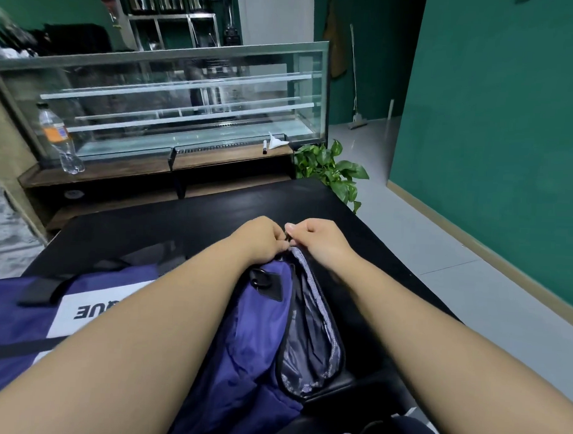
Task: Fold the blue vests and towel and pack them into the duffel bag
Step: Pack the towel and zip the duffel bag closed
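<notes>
Head view: black table (214, 211), green walls (494, 94).

A black table (214, 211) bears a blue duffel bag (248, 345).

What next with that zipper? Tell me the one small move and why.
Probably draw the zipper pull back toward the body. Both hands, left hand and right hand, pinch at the far end of the duffel bag, and its pocket opening gapes with grey lining showing.
</notes>
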Demonstrator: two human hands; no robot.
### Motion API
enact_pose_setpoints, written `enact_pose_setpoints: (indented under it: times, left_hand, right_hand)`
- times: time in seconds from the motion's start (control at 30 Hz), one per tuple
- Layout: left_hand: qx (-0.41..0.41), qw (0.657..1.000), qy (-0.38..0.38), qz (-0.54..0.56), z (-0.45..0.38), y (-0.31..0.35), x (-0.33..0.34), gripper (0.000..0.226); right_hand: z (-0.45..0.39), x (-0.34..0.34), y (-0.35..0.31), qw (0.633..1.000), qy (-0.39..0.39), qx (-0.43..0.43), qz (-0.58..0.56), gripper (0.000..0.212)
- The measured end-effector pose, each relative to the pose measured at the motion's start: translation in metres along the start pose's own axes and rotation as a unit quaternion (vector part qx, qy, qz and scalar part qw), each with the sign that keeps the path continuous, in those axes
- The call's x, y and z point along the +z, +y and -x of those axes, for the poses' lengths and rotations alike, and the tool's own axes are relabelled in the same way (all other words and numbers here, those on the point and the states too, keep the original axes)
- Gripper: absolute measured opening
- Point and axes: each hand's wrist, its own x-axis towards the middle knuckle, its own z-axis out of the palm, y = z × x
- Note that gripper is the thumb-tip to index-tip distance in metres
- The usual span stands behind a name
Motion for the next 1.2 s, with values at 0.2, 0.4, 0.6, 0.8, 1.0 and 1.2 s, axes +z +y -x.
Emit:
enact_pose_setpoints:
  times: [0.2, 0.4, 0.6, 0.8, 1.0, 1.2]
  left_hand:
    - [0.043, 0.993, 0.079, -0.071, -0.004, 0.002, 0.008, 0.014]
    - [0.092, 0.987, 0.117, -0.06, -0.003, 0.001, 0.013, 0.022]
    - [0.122, 0.98, 0.157, 0.02, 0.0, -0.004, 0.016, 0.016]
    - [0.176, 0.971, 0.15, 0.069, 0.005, -0.003, 0.018, 0.014]
    - [0.25, 0.962, 0.106, -0.002, 0.015, -0.005, 0.014, 0.01]
    - [0.344, 0.931, 0.074, -0.091, 0.055, 0.006, 0.009, 0.02]
  right_hand:
    - [0.009, -0.002, 0.02, 0.986, -0.085, 0.09, -0.107, 0.016]
    - [0.013, 0.007, 0.041, 0.989, -0.143, -0.036, -0.015, 0.022]
    - [0.001, 0.029, 0.058, 0.997, -0.071, -0.041, -0.005, 0.015]
    - [0.003, 0.051, 0.083, 0.998, 0.0, -0.003, 0.061, 0.022]
    - [-0.011, 0.057, 0.082, 0.971, 0.01, 0.075, 0.228, 0.021]
    - [-0.01, 0.05, 0.083, 0.967, -0.007, 0.115, 0.227, 0.018]
